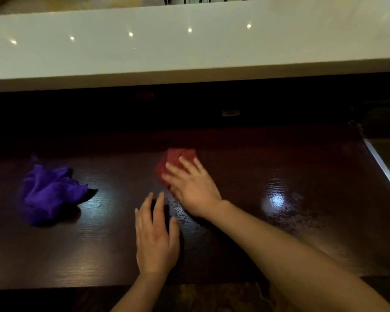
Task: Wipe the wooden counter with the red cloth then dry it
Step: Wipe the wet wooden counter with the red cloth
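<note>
The dark wooden counter (279,167) fills the middle of the head view. A folded red cloth (178,156) lies near its centre, and my right hand (189,185) presses flat on the cloth's near half with fingers spread. My left hand (155,235) rests palm down on the bare wood just in front of it, holding nothing. Wet streaks (295,210) glisten on the wood to the right of my right arm. A crumpled purple cloth (50,194) sits on the counter's left part.
A raised white ledge (189,52) runs along the far side of the counter. A metal sink rim (383,165) borders the counter at the right edge. The counter's near edge (54,287) lies close to my body.
</note>
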`<action>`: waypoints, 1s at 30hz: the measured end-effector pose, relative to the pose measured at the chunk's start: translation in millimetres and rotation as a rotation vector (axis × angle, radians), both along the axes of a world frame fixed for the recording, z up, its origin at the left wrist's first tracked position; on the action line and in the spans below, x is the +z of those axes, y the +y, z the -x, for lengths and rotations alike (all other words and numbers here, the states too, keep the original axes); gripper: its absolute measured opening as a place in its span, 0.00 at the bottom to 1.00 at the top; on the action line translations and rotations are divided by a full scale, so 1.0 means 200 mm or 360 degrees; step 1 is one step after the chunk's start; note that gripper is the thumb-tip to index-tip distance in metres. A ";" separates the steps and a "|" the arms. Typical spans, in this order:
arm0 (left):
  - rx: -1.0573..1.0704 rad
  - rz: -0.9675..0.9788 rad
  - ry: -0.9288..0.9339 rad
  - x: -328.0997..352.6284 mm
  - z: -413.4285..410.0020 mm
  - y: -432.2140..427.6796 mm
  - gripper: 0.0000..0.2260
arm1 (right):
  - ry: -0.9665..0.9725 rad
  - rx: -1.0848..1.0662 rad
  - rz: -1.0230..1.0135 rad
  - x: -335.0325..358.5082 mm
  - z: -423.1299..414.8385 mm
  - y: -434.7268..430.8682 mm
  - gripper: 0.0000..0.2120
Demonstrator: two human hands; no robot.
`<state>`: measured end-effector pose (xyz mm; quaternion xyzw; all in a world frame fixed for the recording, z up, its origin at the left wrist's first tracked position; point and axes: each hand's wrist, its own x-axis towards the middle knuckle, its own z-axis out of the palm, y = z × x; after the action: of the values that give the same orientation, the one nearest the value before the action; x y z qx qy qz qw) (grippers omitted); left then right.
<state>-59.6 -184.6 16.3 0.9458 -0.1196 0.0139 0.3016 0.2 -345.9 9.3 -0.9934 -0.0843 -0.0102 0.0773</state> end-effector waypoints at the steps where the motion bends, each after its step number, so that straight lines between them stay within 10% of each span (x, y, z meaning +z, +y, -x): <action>1: 0.0033 0.0038 0.0020 0.00 0.00 0.00 0.26 | -0.0006 0.0192 -0.0007 -0.01 0.13 0.00 0.21; 5: -0.0090 -0.0086 -0.0047 -0.01 0.00 -0.01 0.26 | -0.0017 0.0328 0.0023 -0.06 0.44 -0.28 0.21; 12: -0.0109 -0.0091 -0.0092 -0.01 -0.01 -0.01 0.25 | -0.0037 -0.0755 -0.0104 0.01 -0.03 -0.27 0.21; 19: -0.0078 -0.0100 -0.0104 -0.04 -0.01 0.00 0.25 | 0.0000 0.0065 -0.0004 -0.05 0.08 -0.16 0.21; 30: -0.0189 -0.0575 -0.0090 -0.07 -0.04 -0.02 0.25 | 0.0011 -0.0937 0.0052 0.00 0.38 -0.58 0.21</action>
<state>-51.1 -188.6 2.0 0.9751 -0.1843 0.0009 0.1236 -76.1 -461.2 9.9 -0.9762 0.2078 -0.0273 0.0552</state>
